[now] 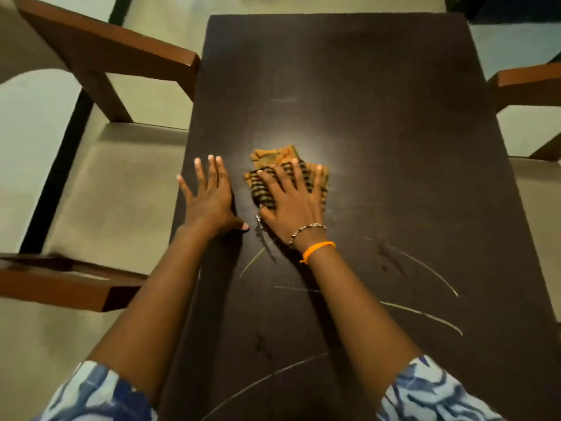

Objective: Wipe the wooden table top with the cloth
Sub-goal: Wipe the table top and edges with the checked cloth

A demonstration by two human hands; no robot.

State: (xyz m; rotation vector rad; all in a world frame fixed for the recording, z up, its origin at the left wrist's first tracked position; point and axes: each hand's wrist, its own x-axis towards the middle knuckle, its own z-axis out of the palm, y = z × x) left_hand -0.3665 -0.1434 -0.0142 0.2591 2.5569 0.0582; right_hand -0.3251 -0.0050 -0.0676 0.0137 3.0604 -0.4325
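Note:
A dark wooden table top (379,95) runs away from me down the middle of the head view. An orange cloth with dark stripes (273,158) lies bunched near its centre. My right hand (293,200) presses flat on the cloth with fingers spread, covering its near half. My left hand (209,199) rests palm down on the bare wood just left of the cloth, by the table's left edge, fingers apart and holding nothing. Pale curved streaks (425,268) mark the wood nearer to me.
A chair with brown wooden arms (106,50) and a beige seat (121,189) stands tight against the table's left side. Another brown chair arm (528,79) and a seat sit at the right. Light floor shows beyond the table's far end.

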